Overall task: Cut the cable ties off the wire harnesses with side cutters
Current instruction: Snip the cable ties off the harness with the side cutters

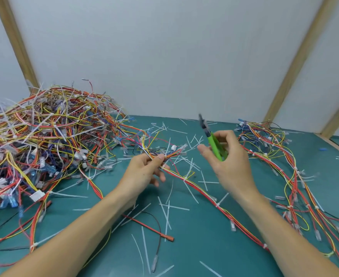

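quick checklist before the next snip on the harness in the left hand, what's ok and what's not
1. Harness held: left hand pinches the wire harness near its connector end. Ok.
2. Cutters in hand: right hand grips the green side cutters. Ok.
3. Jaws at a tie: cutters point up, away from the harness. Not ok.
4. Next tie found: a white cable tie sits just past the left fingers. Ok.
5. Jaws open: tip blurred. Cannot tell.
6. Wires clear of the tie: cannot tell.

Side cutters [208,132] motion-blurred, jaw state unreadable; handles partly hidden in right hand [229,156]; wire pile [44,136] cut off left.
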Motion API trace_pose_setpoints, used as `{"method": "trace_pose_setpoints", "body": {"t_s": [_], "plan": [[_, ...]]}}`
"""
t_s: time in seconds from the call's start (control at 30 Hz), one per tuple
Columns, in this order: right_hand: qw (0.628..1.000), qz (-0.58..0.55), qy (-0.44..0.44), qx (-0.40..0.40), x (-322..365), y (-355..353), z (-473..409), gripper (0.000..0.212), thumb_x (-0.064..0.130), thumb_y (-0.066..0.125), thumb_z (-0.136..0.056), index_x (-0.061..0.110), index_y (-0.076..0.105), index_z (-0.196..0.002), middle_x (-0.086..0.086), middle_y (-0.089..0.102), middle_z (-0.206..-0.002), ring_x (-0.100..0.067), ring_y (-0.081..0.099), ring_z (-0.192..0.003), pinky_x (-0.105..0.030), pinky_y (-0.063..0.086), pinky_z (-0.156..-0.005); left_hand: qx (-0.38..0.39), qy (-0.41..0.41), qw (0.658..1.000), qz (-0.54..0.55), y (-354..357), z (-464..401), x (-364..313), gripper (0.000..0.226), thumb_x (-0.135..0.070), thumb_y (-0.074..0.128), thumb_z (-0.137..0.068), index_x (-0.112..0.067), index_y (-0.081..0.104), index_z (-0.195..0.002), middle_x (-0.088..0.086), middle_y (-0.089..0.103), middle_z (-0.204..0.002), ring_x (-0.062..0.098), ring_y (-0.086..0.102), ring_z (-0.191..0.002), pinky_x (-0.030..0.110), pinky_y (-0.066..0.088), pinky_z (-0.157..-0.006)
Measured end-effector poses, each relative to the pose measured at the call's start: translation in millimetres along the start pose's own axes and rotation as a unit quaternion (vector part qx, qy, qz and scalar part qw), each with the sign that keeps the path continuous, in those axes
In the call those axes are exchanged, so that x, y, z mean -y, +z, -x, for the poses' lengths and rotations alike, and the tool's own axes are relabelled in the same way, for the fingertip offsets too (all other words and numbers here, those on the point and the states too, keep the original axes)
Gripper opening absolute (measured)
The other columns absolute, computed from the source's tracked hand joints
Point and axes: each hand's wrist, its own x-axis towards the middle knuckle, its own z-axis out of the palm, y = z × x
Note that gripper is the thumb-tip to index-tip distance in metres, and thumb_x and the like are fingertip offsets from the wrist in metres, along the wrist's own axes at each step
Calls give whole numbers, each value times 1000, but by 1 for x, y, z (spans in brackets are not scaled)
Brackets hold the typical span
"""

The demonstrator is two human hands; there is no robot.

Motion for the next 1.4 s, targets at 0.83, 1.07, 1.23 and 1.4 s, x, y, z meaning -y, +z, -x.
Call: {"method": "trace_pose_setpoints", "body": {"t_s": [0.83, 1.07, 1.23, 1.4], "plan": [[964, 171, -100, 176, -10, -10, -2, 38, 61, 81, -74, 35, 75, -101, 20, 68, -97, -5, 65, -90, -42, 54, -85, 33, -32, 994, -96, -8, 0, -3, 29, -20, 52, -105, -3, 56, -82, 4, 59, -49, 19, 61, -41, 24, 42, -35], [965, 170, -96, 177, -11, -8, 1, 37, 62, 82, -74, 37, 78, -100, 23, 69, -96, -1, 65, -88, -38, 56, -83, 45, -26, 992, -117, -8, 0, 0, 30, -19, 51, -105, -3, 57, -80, 5, 63, -51, 21, 62, -41, 23, 43, -35], [965, 169, -90, 180, -9, -6, 1, 39, 64, 81, -73, 36, 79, -100, 23, 69, -95, -1, 65, -87, -36, 56, -81, 52, -29, 992, -116, -9, -1, 1, 31, -21, 51, -105, -3, 56, -81, 7, 64, -53, 21, 62, -41, 23, 43, -35], [964, 172, -86, 183, -8, -6, 2, 38, 61, 83, -73, 35, 80, -100, 22, 69, -95, -2, 64, -85, -35, 55, -80, 55, -35, 992, -108, -9, -2, 3, 32, -22, 49, -106, -3, 55, -81, 9, 64, -53, 21, 61, -40, 23, 42, -35]]}}
